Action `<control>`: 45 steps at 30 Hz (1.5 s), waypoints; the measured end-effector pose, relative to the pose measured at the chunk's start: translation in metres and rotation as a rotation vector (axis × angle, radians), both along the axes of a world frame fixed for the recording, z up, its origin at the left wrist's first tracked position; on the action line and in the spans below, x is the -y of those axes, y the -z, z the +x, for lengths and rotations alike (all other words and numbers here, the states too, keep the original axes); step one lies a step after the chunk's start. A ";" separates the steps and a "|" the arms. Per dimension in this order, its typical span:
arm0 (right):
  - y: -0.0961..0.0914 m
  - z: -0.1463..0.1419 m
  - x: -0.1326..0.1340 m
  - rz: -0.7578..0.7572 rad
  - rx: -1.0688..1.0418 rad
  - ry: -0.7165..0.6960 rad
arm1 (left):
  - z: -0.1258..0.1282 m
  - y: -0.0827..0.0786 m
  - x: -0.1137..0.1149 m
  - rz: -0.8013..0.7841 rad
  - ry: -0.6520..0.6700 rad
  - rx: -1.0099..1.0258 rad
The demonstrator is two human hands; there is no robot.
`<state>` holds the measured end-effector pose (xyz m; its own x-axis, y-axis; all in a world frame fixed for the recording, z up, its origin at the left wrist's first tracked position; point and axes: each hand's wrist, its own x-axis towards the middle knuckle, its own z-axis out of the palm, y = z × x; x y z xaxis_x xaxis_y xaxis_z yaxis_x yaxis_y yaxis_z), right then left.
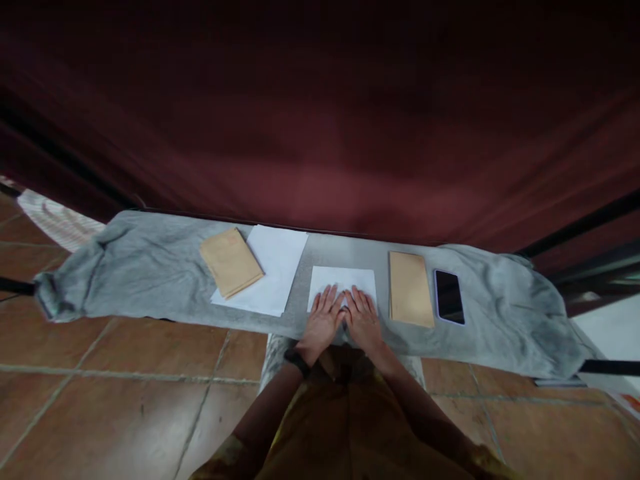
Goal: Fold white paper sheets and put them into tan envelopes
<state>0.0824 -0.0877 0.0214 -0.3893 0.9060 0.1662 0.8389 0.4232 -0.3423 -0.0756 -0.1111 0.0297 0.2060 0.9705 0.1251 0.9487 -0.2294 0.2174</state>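
Observation:
A white sheet of paper (345,275), shorter than the sheets to its left and perhaps folded, lies in front of me on the grey cloth. My left hand (324,316) rests flat on its near left part, fingers stretched out. Beside it my right hand (363,319) presses flat on the near right part, fingers also stretched. The two hands almost meet at the thumbs and hide the paper's near edge. Nothing is gripped in either hand. A dark band circles my left wrist.
Left lie white paper sheets (273,267) with brown envelopes (231,263) partly on top. To the right are more brown envelopes (411,289) and a phone (449,297). Grey cloth (150,267) covers the narrow surface. A dark red curtain (320,147) hangs behind; tiled floor (150,407) shows below.

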 end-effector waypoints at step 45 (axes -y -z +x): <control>0.012 -0.038 -0.102 0.025 -0.157 -0.089 | 0.020 0.027 0.010 -0.016 0.060 -0.094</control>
